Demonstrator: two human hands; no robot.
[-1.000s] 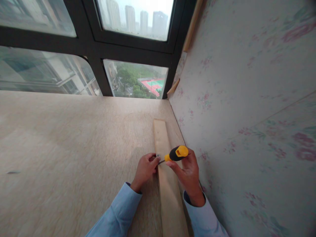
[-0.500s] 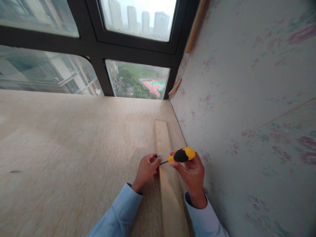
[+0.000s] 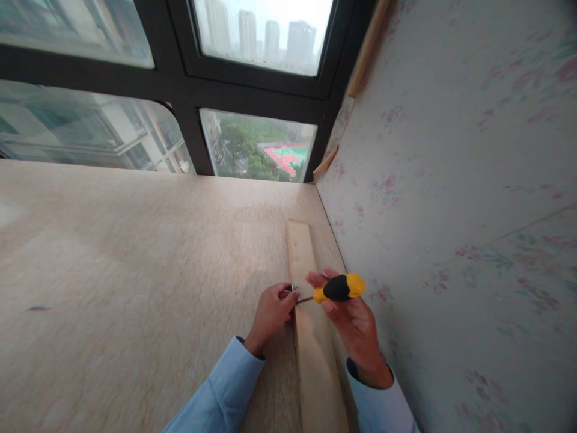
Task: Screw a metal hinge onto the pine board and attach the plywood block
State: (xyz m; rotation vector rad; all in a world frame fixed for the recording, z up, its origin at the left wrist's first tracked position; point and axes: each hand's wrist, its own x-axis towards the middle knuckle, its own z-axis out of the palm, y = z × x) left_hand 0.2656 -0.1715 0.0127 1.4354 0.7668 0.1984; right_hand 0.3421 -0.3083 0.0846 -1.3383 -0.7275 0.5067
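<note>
A yellow-and-black screwdriver (image 3: 339, 288) lies almost level across the wooden board (image 3: 321, 361), its thin shaft pointing left. My right hand (image 3: 354, 322) holds its handle from below, the fingers loosened around it. At the board's left edge, my left hand (image 3: 273, 310) is closed in a pinch on a small shiny metal piece (image 3: 294, 288). The screwdriver's tip meets the edge just below that piece, close to my left thumb. What kind of metal piece it is stays too small to make out, and my fingers cover part of it.
The board lies on a beige marble-patterned ledge (image 3: 135, 270), near a wall with floral paper (image 3: 442, 180). Dark-framed windows (image 3: 252, 90) stand at the back. A thin grey sliver (image 3: 38, 308) lies far left. Wallpaper peels at the corner (image 3: 325, 163).
The whole view has shifted slightly, with things appearing further right. My right fingers have loosened and spread a little on the screwdriver handle. My left hand keeps its pinch at the board's edge.
</note>
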